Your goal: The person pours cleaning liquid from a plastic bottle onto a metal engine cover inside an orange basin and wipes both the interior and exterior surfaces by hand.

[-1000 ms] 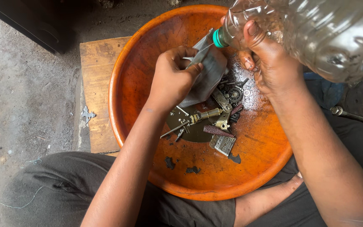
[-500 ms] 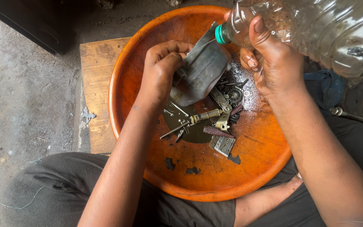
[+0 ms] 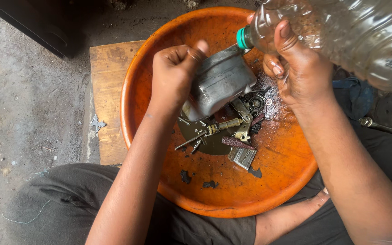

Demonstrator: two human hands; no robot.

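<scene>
Head view, looking down. Left hand (image 3: 174, 75), upper centre of frame, is clamped on a grey metal housing (image 3: 218, 81), held tilted above the orange basin (image 3: 146, 90). Right hand (image 3: 298, 68), upper right, grips the neck of a clear plastic bottle (image 3: 350, 31); the bottle lies tipped, its green-ringed mouth (image 3: 242, 38) touching the housing's upper edge. The basin fills mid-frame and rests partly on a wooden board (image 3: 105, 90) at left. On the basin floor, below the housing: a dark pool of liquid with screws (image 3: 189, 138), a brass fitting (image 3: 223, 125), a bearing (image 3: 255, 103) and a small ribbed metal plate (image 3: 242, 157). A metal tool (image 3: 377, 124) lies at the right edge.
</scene>
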